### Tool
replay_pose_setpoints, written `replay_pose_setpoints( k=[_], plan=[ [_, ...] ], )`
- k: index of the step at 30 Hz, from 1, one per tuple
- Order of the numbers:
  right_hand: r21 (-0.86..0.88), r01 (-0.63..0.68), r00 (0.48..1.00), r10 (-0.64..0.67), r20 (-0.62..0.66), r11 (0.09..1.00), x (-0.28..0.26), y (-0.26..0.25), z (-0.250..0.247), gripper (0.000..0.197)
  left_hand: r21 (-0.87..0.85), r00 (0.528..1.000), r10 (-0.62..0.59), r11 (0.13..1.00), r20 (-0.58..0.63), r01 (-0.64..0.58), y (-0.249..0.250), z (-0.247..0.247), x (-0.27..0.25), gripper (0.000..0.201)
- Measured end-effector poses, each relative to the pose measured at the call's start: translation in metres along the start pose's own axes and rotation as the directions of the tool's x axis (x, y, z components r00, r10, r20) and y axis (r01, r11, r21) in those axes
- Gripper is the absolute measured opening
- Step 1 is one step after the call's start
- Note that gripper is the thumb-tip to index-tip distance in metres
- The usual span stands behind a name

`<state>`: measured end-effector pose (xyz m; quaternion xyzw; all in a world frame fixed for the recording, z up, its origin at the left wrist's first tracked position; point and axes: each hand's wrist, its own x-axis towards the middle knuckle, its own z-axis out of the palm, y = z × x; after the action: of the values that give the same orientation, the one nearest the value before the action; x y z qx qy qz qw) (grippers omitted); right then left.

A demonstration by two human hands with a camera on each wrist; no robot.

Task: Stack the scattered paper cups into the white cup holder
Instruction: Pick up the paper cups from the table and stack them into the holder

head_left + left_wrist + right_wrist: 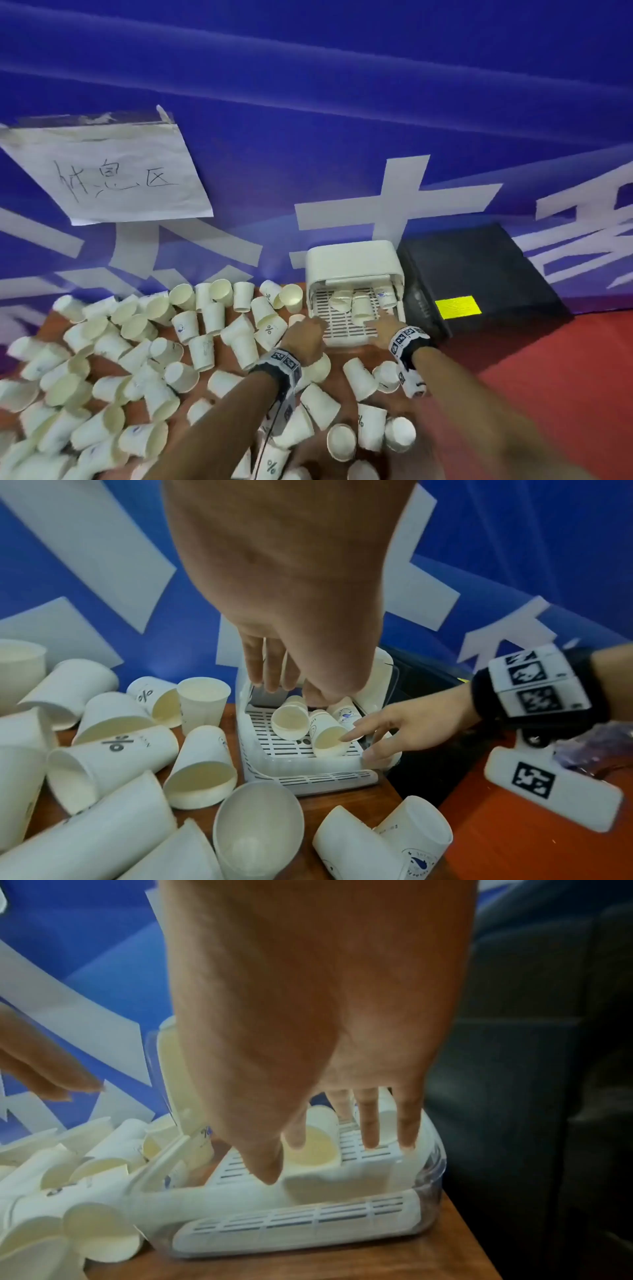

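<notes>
The white cup holder (354, 260) stands against the blue banner, its slotted tray (308, 780) pulled toward me. Three paper cups lie on their sides in it: one at the left (290, 723), one in the middle (327, 737) and a printed one behind (346, 712). My left hand (308, 334) reaches over the tray's left side, fingers (270, 674) straight and holding nothing. My right hand (382, 327) reaches in from the right with spread fingers; its index fingertip touches the middle cup's rim (308, 1148). Several loose cups (137, 359) cover the table to the left and in front.
A black box (479, 274) with a yellow label sits tight against the holder's right side. The wooden table's right edge (455, 1231) runs just past the holder, with a red surface (565, 359) beyond. A handwritten paper note (113, 178) is taped to the banner.
</notes>
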<state>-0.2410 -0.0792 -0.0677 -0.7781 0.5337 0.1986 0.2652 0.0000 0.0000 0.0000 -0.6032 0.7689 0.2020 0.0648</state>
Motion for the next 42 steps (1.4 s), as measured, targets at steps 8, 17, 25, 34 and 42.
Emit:
replay_pose_setpoints(
  k=[8, 17, 25, 34, 42],
  plan=[
    [-0.049, -0.047, 0.997, 0.044, -0.060, 0.998, 0.034, 0.018, 0.000, 0.064, -0.041, 0.987, -0.157, 0.987, 0.040, 0.158, 0.012, 0.006, 0.017, 0.048],
    [0.076, -0.049, 0.980, 0.062, -0.191, 0.996, 0.040, 0.043, -0.005, 0.047, 0.232, 0.983, -0.170, 0.961, 0.075, 0.149, 0.023, 0.006, 0.107, 0.048],
    [0.089, 0.051, 0.963, -0.025, -0.268, 0.995, 0.041, 0.052, 0.009, 0.047, 0.402, 0.966, -0.248, 0.894, 0.077, 0.198, 0.015, 0.026, 0.158, 0.048],
    [0.103, 0.051, 0.942, -0.013, -0.336, 0.993, 0.030, 0.049, 0.011, 0.037, 0.378, 0.969, -0.242, 0.903, 0.047, 0.207, 0.016, 0.042, 0.148, 0.069],
    [0.156, 0.011, 0.880, 0.065, -0.471, 0.988, 0.012, 0.037, -0.010, 0.033, -0.002, 0.964, -0.247, 0.969, 0.102, 0.248, 0.038, 0.035, 0.117, 0.046]
  ],
)
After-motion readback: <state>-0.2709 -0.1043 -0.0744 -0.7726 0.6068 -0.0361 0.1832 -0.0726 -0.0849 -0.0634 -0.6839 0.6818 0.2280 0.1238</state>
